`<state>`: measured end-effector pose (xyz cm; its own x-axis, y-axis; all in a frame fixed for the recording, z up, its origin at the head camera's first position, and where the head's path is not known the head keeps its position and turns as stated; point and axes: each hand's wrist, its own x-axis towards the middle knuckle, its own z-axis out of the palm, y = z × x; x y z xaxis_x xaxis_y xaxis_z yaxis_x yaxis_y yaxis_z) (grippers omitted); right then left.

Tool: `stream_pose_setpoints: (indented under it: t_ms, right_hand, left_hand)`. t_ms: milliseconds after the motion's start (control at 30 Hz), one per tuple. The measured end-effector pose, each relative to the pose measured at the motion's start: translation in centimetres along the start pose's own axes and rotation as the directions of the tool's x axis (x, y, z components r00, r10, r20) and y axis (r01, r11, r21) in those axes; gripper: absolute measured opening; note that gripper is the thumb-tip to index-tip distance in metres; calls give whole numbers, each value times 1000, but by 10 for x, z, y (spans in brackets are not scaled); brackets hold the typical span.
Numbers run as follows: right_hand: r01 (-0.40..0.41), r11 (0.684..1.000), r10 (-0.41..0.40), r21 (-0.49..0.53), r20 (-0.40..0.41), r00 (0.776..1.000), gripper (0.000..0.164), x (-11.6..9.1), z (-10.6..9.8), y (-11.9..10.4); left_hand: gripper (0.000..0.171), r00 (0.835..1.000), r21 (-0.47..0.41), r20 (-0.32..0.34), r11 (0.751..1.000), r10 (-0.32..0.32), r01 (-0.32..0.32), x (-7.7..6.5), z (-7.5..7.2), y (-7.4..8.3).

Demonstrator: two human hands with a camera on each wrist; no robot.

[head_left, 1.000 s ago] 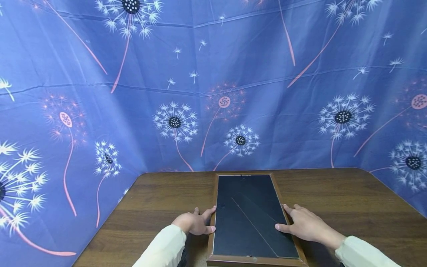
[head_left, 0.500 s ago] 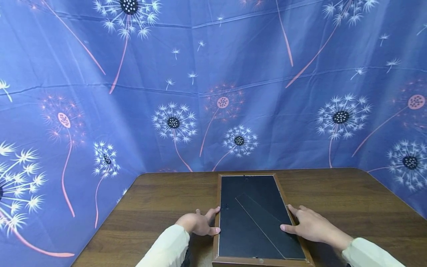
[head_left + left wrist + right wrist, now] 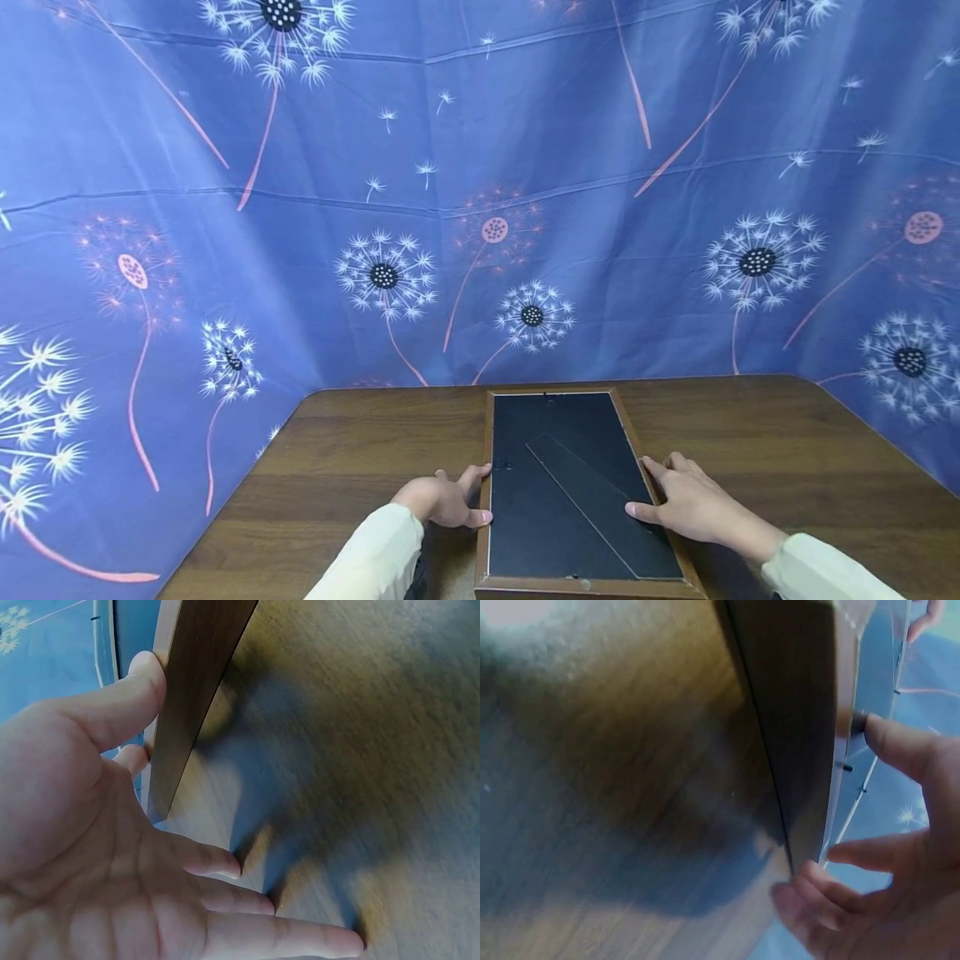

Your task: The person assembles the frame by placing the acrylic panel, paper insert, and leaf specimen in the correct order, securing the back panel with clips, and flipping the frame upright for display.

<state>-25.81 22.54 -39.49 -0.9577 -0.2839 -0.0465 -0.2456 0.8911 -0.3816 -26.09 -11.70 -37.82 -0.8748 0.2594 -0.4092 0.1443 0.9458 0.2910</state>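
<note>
Frame [image 3: 555, 537] lies back up, board showing, mid-table [image 3: 360, 450], slightly toward 5 o'clock; its 12 o'clock end sits close to the table's far edge. Can't tell if the 6 o'clock end overhangs.

Step, best guess: steadying or lining up the frame from both sides. Next move probably calls for even contact at 9 and 3, plus a firmer hold if the frame is to be lifted or turned.

Left hand [image 3: 444, 502] at 9 o'clock: thumb and forefinger touch the rim [image 3: 482, 546], other three fingers stretched out over the table, nothing wrapped. Right hand [image 3: 690, 504] at 3 o'clock: thumb over the rim onto the board, fingers along the outer side; can't tell if it really grips.

Looks: upright rectangle, brown wood-look rim, flat black board [image 3: 517, 500] with a thin pale border. Stand [image 3: 588, 496] folded flat, slanting from 11 toward 5. Small dark tabs at board edges. Front face hidden.
</note>
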Motion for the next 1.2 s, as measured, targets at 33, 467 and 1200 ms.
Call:
stream_pose_setpoints:
  t_ms: [33,467,1200]
  right_hand:
    - [23,1000,-23,-11,-30,999,87,-1,1,-2]
    - [378,926,-377,-1,-102,921,33,-11,13,-26]
    - [241,970,-242,-27,-44,969,88,-24,26,-62]
  left_hand:
    - [75,1000,9,-2,1000,-1,1,0,0,0]
    - [71,1000,27,-20,1000,5,-4,-3,-3,3]
    - [76,1000,46,-8,999,-21,21,7,1,-2]
